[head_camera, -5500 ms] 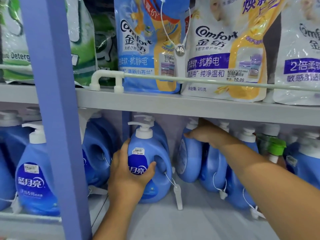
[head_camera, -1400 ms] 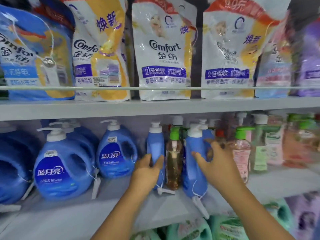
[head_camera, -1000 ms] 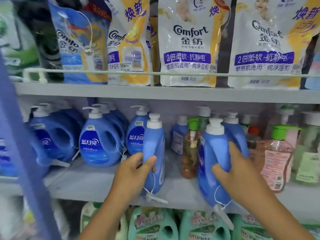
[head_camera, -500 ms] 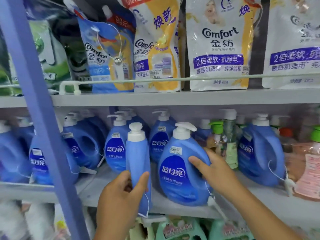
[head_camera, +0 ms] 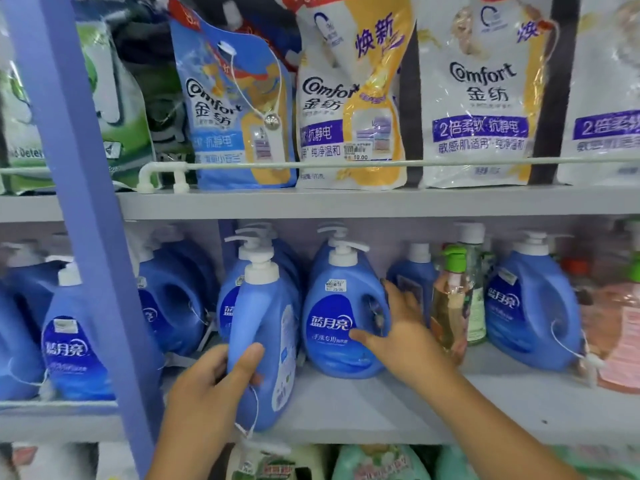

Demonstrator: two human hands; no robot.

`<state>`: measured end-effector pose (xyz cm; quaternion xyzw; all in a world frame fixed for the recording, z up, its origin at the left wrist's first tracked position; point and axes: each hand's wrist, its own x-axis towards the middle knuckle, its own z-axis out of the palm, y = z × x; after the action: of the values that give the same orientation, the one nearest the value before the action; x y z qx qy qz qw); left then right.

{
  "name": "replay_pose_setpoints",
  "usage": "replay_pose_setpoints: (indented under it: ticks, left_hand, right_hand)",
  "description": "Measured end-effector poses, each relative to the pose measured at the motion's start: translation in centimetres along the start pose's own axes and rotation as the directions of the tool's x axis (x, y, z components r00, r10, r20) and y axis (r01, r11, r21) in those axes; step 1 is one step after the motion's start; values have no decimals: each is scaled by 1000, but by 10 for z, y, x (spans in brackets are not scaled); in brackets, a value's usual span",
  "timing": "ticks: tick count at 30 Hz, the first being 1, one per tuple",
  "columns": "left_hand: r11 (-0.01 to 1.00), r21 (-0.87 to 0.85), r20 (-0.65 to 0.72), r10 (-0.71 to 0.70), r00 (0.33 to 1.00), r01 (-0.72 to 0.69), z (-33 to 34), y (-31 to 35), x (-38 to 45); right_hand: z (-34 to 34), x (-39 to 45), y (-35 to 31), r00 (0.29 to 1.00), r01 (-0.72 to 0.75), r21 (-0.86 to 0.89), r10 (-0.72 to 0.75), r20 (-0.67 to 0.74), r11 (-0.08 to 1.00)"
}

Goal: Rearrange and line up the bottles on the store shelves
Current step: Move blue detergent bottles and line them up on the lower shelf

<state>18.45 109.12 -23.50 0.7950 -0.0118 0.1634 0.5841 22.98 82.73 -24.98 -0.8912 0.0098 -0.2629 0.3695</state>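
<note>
Blue pump-top detergent bottles stand along the grey middle shelf [head_camera: 363, 414]. My left hand [head_camera: 221, 375] grips one blue bottle [head_camera: 266, 341] turned side-on near the shelf's front edge. My right hand [head_camera: 398, 330] holds a second blue bottle [head_camera: 339, 320] by its handle side; this one stands on the shelf with its label facing me. More blue bottles sit behind and to the left [head_camera: 173, 306], and another one stands at the right [head_camera: 530, 306].
A blue upright post [head_camera: 86, 220] crosses the left side in front of the shelves. A clear yellow bottle with a green cap [head_camera: 450, 299] stands just right of my right hand. Softener pouches [head_camera: 349, 98] fill the upper shelf behind a white rail. Green bottles sit on the shelf below.
Both blue bottles have moved left from beside the green-capped bottles. The right-hand bottle now stands further back on the shelf, label forward. The side-on bottle in my left hand is near the front edge.
</note>
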Motion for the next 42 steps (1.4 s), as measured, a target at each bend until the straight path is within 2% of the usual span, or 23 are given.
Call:
replay_pose_setpoints:
  ticks: [2,4,5,7,8,9,11,13,15,19,23,29,34,36,39,41,42]
  left_hand:
    - [1000,-5,44,2,999,-2,11,1,-4]
    - [999,19,89,25,996,-27,27,5,-13]
    - [998,23,98,51,994,-53,35,7,-17]
    - [994,43,94,92,991,-96,51,12,-22]
    - [991,79,88,100,991,-107,58,15,-24]
    - [985,131,79,104,991,-114,63,18,-26]
    - [965,241,38,102,994,-108,70,24,-28]
    - [953,292,-32,98,995,-85,74,24,-27]
    - [952,300,-100,97,990,-63,74,21,-28]
    - [967,255,-184,53,981,-4,61,13,-24]
    - [959,282,-197,31,980,26,47,9,-24]
    - [969,243,-264,21,964,46,53,13,-25]
    - [973,230,-221,19,975,33,59,5,-5]
    - [974,227,-210,53,976,-4,60,1,3]
    - [995,87,-168,68,984,-54,57,-14,14]
    - [986,-158,-98,44,994,-59,52,-23,15]
    - [962,-249,-106,89,990,-113,48,-26,12]
  right_hand:
    - [-22,-4,2,976,60,-46,-68,-205,997]
    - [-57,-13,6,864,142,-63,-154,-480,988]
    - [-77,-15,12,791,125,-102,-161,-591,987]
    - [-116,-12,35,674,-56,-196,-108,-731,979]
    - [-132,-4,55,668,-178,-233,-57,-742,956]
    - [-144,3,70,711,-292,-265,23,-703,919]
    - [-159,21,94,806,-464,-303,254,-534,833]
    - [-166,33,101,823,-526,-307,383,-419,793]
    - [-168,35,102,821,-523,-216,419,-387,825]
    - [-167,5,87,828,-434,-67,369,-422,898]
    - [-173,-45,50,881,-358,-10,334,-336,934]
    - [-162,-68,11,957,-278,267,290,-7,923]
    - [-127,-46,-14,928,-371,482,297,225,794]
    - [-114,-36,-22,911,-399,503,267,316,767]
    - [-93,-25,-32,909,-351,493,162,385,796]
    - [-74,-18,-34,947,-253,451,123,298,856]
    - [-64,-17,-34,973,-160,374,83,215,913]
